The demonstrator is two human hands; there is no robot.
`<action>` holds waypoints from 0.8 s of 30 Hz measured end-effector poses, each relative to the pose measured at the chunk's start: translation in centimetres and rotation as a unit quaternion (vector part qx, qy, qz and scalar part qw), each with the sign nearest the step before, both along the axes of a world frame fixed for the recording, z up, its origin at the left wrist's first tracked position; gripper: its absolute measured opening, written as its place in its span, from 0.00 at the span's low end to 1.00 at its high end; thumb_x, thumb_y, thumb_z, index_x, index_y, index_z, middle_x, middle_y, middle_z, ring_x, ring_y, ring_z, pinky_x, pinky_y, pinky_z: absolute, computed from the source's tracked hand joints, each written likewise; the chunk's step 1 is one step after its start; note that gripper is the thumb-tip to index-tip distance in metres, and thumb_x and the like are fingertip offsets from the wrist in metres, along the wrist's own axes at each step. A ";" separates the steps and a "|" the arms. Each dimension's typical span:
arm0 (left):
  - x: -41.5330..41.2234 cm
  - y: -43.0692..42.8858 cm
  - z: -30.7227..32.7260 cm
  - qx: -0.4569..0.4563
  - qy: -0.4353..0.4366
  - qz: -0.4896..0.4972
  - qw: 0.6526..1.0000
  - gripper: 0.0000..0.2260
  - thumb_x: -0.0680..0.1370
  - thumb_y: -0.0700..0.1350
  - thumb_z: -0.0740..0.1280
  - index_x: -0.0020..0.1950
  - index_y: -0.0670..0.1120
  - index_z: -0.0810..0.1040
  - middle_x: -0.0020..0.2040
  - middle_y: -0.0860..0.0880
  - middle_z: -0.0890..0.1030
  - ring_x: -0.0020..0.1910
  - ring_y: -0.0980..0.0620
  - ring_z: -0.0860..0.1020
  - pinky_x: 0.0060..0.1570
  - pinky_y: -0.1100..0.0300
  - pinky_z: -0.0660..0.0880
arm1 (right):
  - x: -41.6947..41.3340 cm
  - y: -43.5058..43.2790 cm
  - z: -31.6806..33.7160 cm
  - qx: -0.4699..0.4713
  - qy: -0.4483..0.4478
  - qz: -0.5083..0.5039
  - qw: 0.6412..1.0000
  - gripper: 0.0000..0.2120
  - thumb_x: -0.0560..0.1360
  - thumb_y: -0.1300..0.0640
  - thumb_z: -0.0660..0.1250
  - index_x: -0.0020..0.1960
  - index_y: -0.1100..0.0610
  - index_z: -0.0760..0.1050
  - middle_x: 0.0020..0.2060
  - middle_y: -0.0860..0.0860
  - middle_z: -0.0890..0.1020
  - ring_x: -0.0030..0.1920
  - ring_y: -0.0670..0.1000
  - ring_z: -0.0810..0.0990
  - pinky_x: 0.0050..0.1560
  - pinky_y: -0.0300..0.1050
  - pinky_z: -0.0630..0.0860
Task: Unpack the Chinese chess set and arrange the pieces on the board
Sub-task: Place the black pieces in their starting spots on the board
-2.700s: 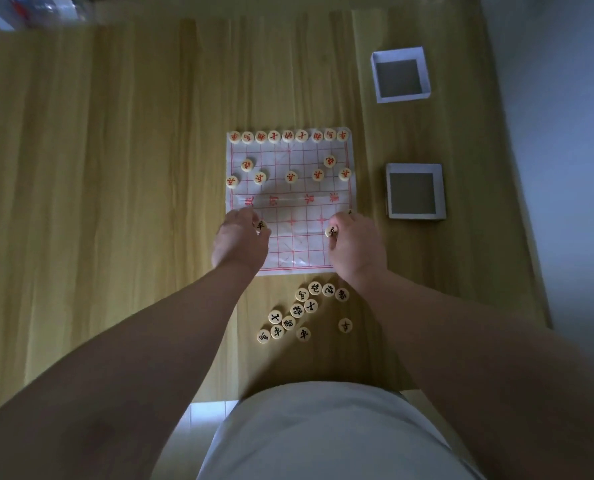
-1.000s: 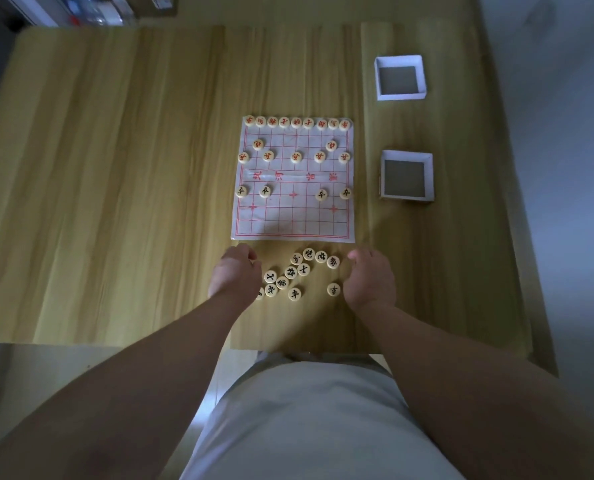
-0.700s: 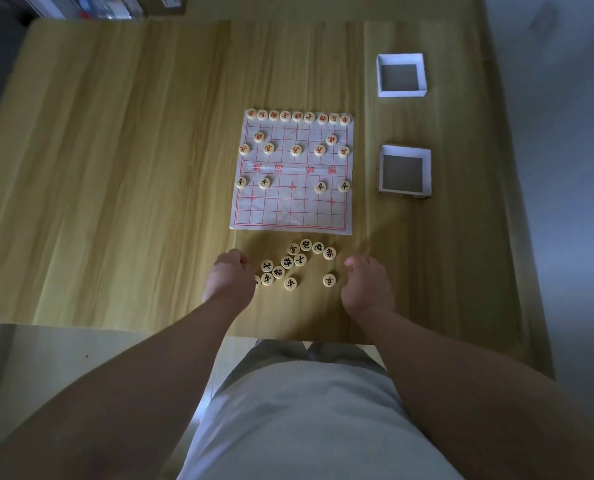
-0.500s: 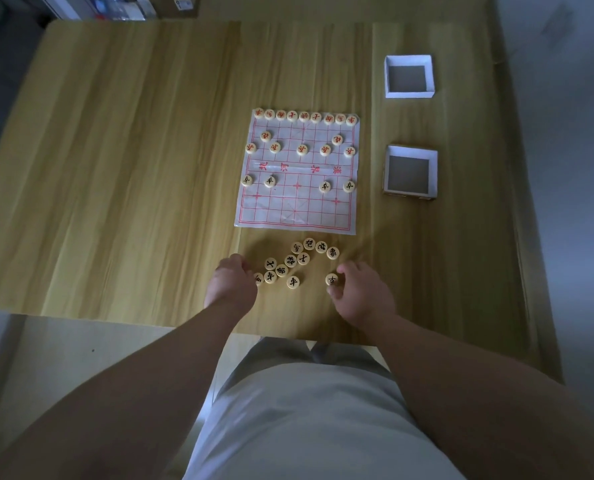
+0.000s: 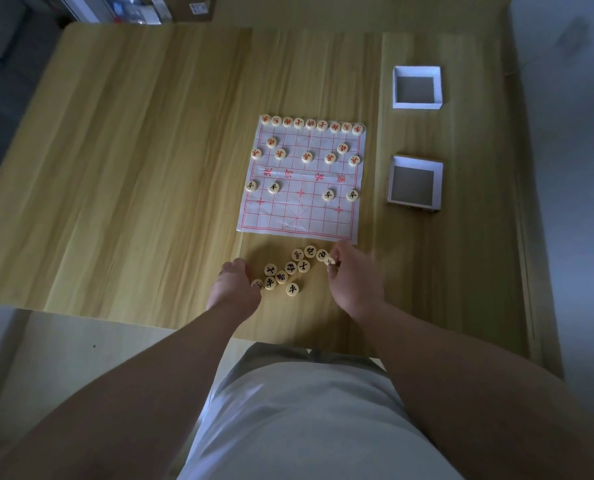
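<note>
The paper board (image 5: 299, 220) lies on the wooden table (image 5: 132, 168). Red pieces (image 5: 310, 124) fill its far rows. Two black soldiers (image 5: 273, 187) stand at the near left and two more (image 5: 328, 194) at the near right. Several loose black pieces (image 5: 290, 268) lie just in front of the board. My right hand (image 5: 356, 277) pinches a black piece (image 5: 329, 261) at the pile's right end, lifted slightly. My left hand (image 5: 234, 285) has its curled fingers on a half-hidden black piece (image 5: 256, 283) at the pile's left end.
Two open white box halves sit right of the board, one far (image 5: 416, 70) and one nearer (image 5: 415, 161). The table's front edge runs just behind my wrists. Clutter stands beyond the far left corner (image 5: 132, 8).
Both hands came back from the board to the loose pile. The right hand took the lone piece at the pile's right and moved up toward the board; the left hand stayed put.
</note>
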State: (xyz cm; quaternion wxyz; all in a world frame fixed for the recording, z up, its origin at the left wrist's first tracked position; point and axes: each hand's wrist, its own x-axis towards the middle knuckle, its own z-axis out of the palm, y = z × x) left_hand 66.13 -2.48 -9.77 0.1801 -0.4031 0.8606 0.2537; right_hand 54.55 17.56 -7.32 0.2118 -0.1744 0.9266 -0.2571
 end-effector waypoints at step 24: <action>-3.9 -3.9 -0.3 0.040 -0.004 -0.076 0.996 0.05 0.76 0.56 0.68 0.47 0.58 0.76 0.49 0.56 0.78 0.46 0.51 0.79 0.46 0.54 0.78 | -10.4 -9.1 -1.4 -0.002 -0.010 -0.094 0.996 0.13 0.80 0.65 0.60 0.55 0.50 0.77 0.53 0.46 0.77 0.51 0.47 0.75 0.48 0.43 0.71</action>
